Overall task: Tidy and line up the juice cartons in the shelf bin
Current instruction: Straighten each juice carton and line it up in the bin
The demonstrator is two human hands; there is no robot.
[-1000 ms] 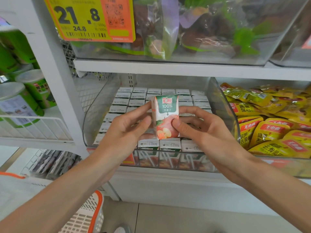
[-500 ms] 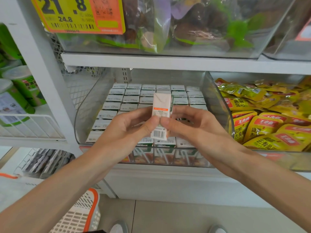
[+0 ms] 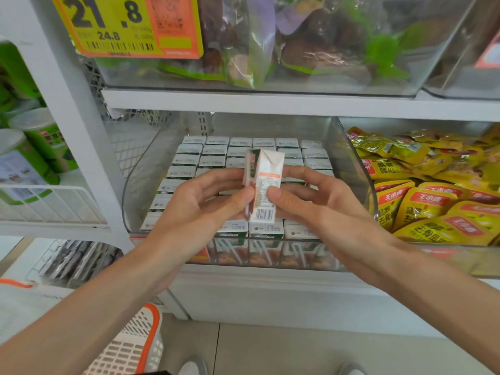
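While the left hand point(image 3: 200, 207) and right hand point(image 3: 324, 209) pinch the carton point(image 3: 263, 185) upright between curled fingers point(image 3: 238, 196) just above the bin point(image 3: 349, 163) and its packed rows point(image 3: 189, 161), the best course is probably to turn its label toward the bin's front, then lower it squarely into line.

The held juice carton point(image 3: 263, 182) is showing a white side with an orange band and a black barcode. The binned cartons point(image 3: 213, 161) are showing white tops edged green. On the right, snack packets point(image 3: 433, 201) are showing yellow with red labels. The price tag point(image 3: 127, 25) is showing black digits on yellow and orange.
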